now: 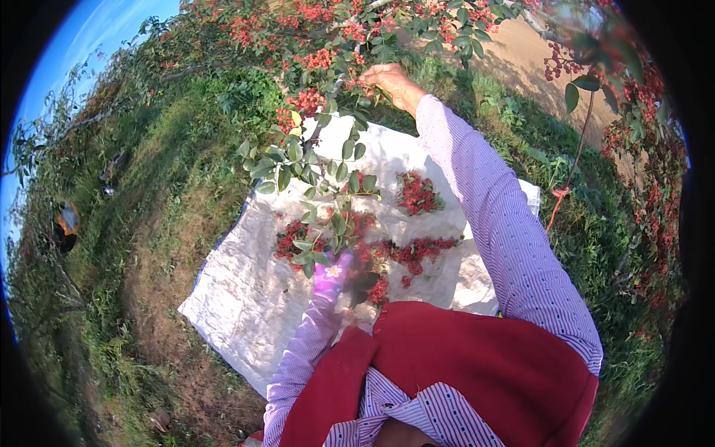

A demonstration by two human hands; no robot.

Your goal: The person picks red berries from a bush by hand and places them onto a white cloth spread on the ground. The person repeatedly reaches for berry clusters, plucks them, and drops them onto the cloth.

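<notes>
My right hand [391, 85], bare, reaches up at the top centre, its fingers closed around a red berry cluster [354, 84] and leaves on a branch. My left hand [330, 275], in a pink glove with a flower print, is low near my chest against a leafy branch [313, 167]; leaves hide its fingertips, so its grip cannot be made out. Below the branch a white woven sheet [240, 296] lies on the ground. Piles of red berry clusters [418, 193] rest on it, with more clusters [422, 252] around its middle.
Berry-laden branches [246, 28] hang across the top, and others [651, 223] down the right side. A red tie [559, 193] hangs on a thin stem at right. Grass [167, 151] surrounds the sheet. An orange and black object [68, 220] is at far left.
</notes>
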